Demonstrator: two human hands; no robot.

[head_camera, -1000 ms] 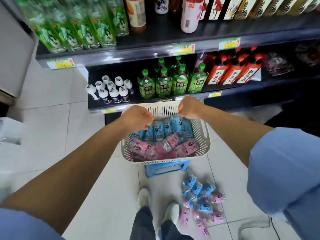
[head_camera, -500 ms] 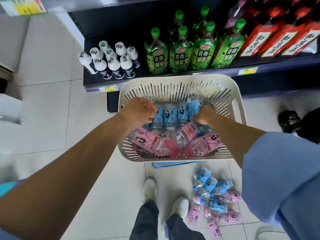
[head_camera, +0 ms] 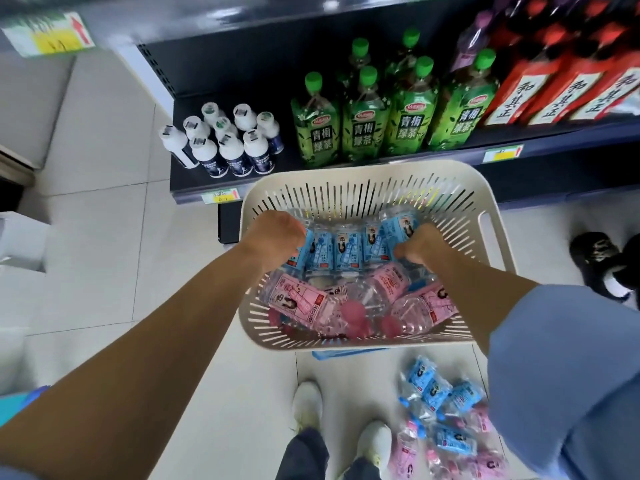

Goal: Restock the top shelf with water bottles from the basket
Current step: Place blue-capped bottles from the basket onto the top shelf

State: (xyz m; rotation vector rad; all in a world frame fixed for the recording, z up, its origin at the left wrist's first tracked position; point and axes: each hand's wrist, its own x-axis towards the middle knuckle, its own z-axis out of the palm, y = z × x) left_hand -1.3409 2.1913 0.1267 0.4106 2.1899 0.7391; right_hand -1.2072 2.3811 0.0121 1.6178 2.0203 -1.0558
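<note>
Now versus earlier: a second ago both hands were up at the far rim of the basket (head_camera: 363, 171). They have since gone down inside it, and sit about where they were half a second ago.
Left hand (head_camera: 277, 237): knuckles up and fingers curled over the leftmost of the blue-labelled bottles (head_camera: 346, 251) at the far side of the basket. Its fingertips are hidden under the hand.
Right hand (head_camera: 420, 247): curled round the rightmost blue-labelled bottle, which tilts up above its neighbours.
Water bottles: the blue-labelled bottles stand in a row across the far half of the basket. Pink-labelled bottles (head_camera: 298, 299) lie heaped in the near half, their caps towards the near wall.
Under the basket: a blue stool (head_camera: 332, 353), with only its near edge showing.
Beyond the basket: a dark shelf (head_camera: 242, 81) holds white bottles (head_camera: 232, 150) to the far left. Green tea bottles (head_camera: 363, 129) stand straight behind the far rim, and red-labelled bottles (head_camera: 568, 95) to the far right.
Near right of the basket: loose bottles (head_camera: 446, 420), blue and pink, lie on the floor (head_camera: 104, 237) beside the person's white shoes (head_camera: 306, 407).
Right of the basket: a black shoe (head_camera: 595, 258).
In the way: both forearms cross the near rim and cover part of the pink heap.
</note>
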